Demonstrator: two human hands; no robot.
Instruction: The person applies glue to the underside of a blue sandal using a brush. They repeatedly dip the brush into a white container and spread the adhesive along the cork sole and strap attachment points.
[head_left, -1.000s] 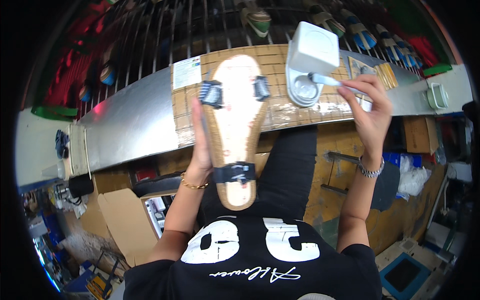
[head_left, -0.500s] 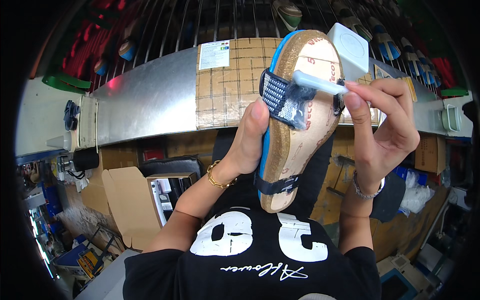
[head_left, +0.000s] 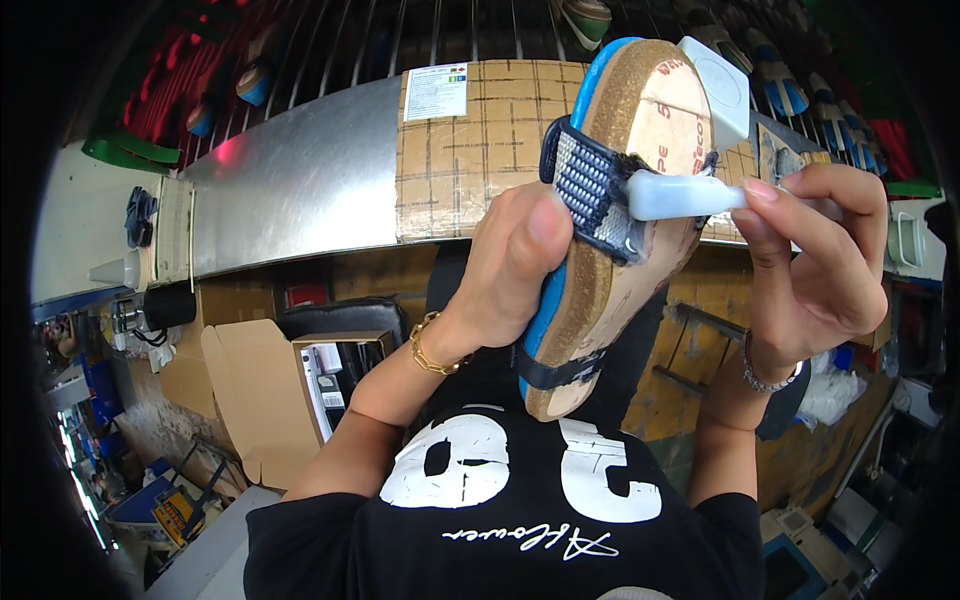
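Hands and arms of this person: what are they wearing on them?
Both forearms are bare, with no sleeves or gloves on them. The left hand has a gold chain-link bracelet around its wrist. The right hand has a thin silver chain bracelet around its wrist. I can't make out any rings.

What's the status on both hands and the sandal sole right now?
Left hand grips sandal sole by its edge, tilted, raised. Right hand holds white brush, head against the strap. Nothing between brush and sole.
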